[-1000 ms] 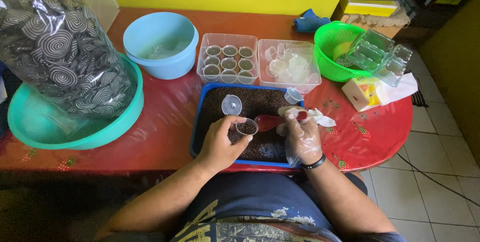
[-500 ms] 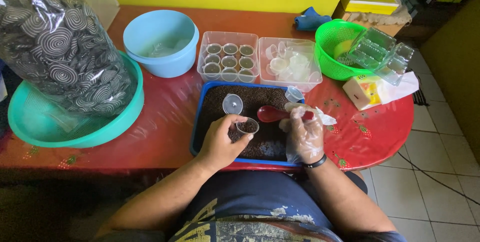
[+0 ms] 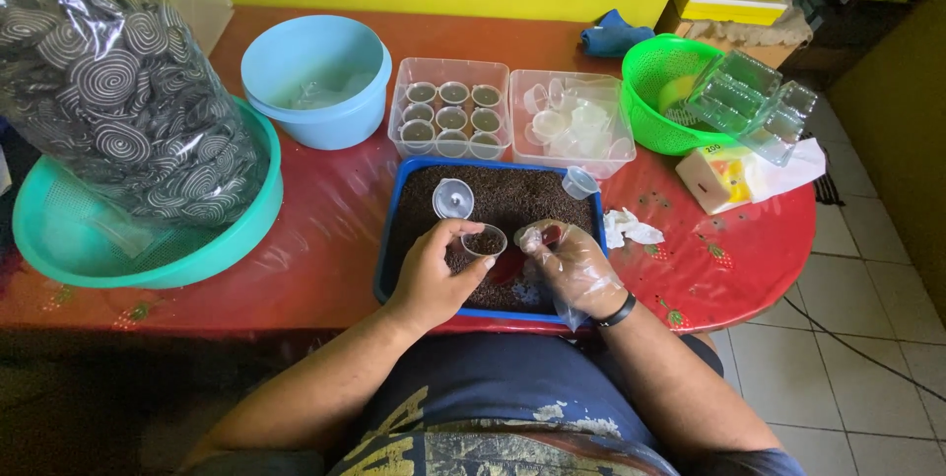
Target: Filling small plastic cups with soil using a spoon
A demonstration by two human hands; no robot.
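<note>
1. Tablecloth (image 3: 325, 230), red and glossy, covers the table across the middle of the frame.
2. Bag of spiral-patterned discs (image 3: 118, 92) fills the upper left, sitting in a teal basket (image 3: 227, 230).
3. Blue tray (image 3: 389, 249) of dark granules lies at the centre, just in front of the person.
4. Two clear tubs sit above the tray: one with filled cups (image 3: 450, 116), one with empty cups (image 3: 576, 126).
5. Left hand (image 3: 434, 274), bare, is curled around a small clear cup (image 3: 485, 240) partly filled with dark granules, held over the tray.
6. Right hand (image 3: 572, 264), in a clear plastic glove, pinches a red spoon (image 3: 512, 261) just beside the cup.
</note>
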